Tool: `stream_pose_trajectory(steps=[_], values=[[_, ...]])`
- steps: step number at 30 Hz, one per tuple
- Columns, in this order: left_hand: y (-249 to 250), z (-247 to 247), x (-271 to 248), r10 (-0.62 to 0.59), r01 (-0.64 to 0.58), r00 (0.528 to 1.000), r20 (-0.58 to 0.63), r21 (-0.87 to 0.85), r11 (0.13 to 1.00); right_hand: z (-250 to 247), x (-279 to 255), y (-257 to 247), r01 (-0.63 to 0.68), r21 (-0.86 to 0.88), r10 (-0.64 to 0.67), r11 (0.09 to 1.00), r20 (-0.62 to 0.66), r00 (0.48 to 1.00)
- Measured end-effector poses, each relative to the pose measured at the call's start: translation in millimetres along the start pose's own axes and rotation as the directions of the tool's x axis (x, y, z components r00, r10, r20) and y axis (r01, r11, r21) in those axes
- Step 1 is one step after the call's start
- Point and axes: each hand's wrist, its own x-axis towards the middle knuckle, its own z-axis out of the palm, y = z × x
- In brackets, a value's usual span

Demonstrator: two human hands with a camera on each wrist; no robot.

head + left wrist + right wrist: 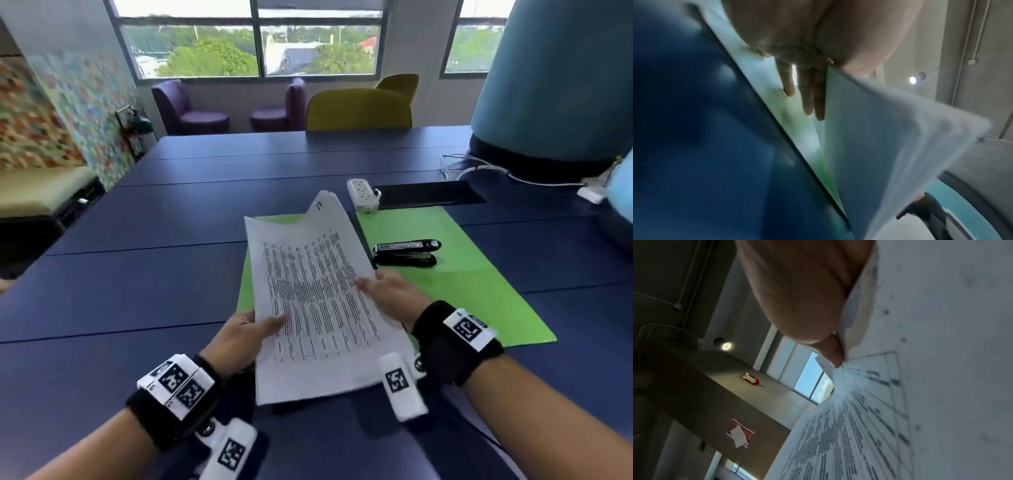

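A stack of white printed sheets (pixel 315 301) is held a little above the blue table (pixel 154 274), over an open green folder (pixel 462 267). My left hand (pixel 246 334) pinches the stack's left edge, thumb on top of the print. In the left wrist view its fingers (pixel 807 97) lie straight under the paper (pixel 890 138). My right hand (pixel 390 294) grips the right edge. The right wrist view shows its thumb (pixel 832 352) pressed on the printed page (pixel 900 402). The far end of the stack curls upward.
A black stapler (pixel 406 253) lies on the folder's right half. Behind it sit a white power strip (pixel 363 195) and a black cable hatch (pixel 428 197). White cables (pixel 479 168) run to a teal column at the right. Yellow chairs (pixel 359 109) stand across the table.
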Motion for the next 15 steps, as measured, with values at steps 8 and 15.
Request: stream_pose_trajectory(steps=[8,15], values=[[-6,-18,-71,0.049,-0.068,0.994,0.098,0.206,0.976,1,-9,15,0.097,0.107,-0.095,0.989,-0.024,0.995],[22,-79,-78,0.323,-0.267,0.804,-0.5,0.182,0.946,5,-60,66,0.082,0.069,-0.078,0.994,-0.064,0.995]])
